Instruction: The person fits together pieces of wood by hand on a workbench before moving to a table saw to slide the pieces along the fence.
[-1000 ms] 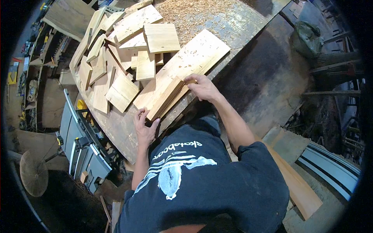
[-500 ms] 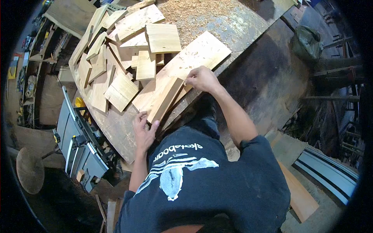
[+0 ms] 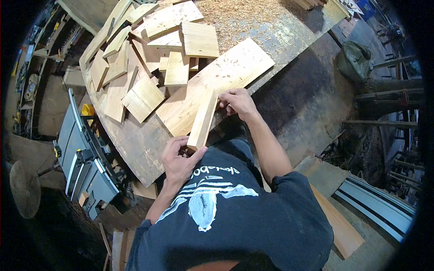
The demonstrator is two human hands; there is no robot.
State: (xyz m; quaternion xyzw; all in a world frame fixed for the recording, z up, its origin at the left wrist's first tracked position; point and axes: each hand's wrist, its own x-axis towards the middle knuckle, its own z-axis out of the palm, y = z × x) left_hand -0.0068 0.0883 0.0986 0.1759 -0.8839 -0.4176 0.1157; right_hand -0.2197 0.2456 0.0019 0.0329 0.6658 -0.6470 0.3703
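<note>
A small wooden piece point(image 3: 202, 119) with a narrow, angled shape is held between both hands at the table's near edge. My left hand point(image 3: 180, 158) grips its lower end, thumb on one side and fingers on the other. At the upper end, my right hand point(image 3: 237, 103) has its fingers curled against the wood. Behind the piece, a wide flat board point(image 3: 226, 74) with shavings on it lies at a slant on the worktable point(image 3: 135, 156).
Several loose wooden blocks point(image 3: 143, 98) are heaped at the table's left. Shavings point(image 3: 244, 18) cover its far part. A grey machine point(image 3: 86, 158) stands at the left, and a green bag point(image 3: 354, 61) is at the right. A long board point(image 3: 339, 221) lies at the lower right.
The wooden piece has come nearer my body and turned more upright in view. My left hand has moved right with it and closed round its lower end.
</note>
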